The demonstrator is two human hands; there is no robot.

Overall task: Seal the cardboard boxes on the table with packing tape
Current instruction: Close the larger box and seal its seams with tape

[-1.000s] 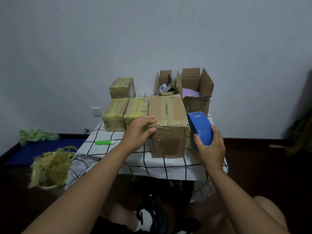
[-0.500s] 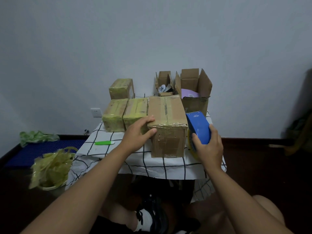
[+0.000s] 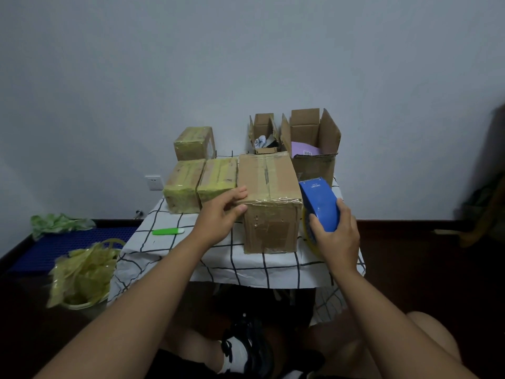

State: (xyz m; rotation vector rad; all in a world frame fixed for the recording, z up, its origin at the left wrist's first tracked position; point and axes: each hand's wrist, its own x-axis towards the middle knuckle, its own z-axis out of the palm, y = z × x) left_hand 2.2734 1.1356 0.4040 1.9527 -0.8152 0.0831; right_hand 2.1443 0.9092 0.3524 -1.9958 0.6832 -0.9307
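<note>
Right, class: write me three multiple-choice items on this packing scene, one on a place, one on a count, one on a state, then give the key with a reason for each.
1. Where does the green pen-like tool lie?
A. on the checked tablecloth, left of the boxes
B. inside an open box
C. on the floor

2. How many boxes at the back of the table stand with flaps open?
A. none
B. two
C. four

3. What is the right hand doing?
A. resting flat on the table
B. gripping the blue tape dispenser
C. holding a box flap

Key: 1 A, it lies on the cloth beside the left hand. 2 B, the small open box and large open box show raised flaps. 3 B, its fingers curl round the dispenser.
</note>
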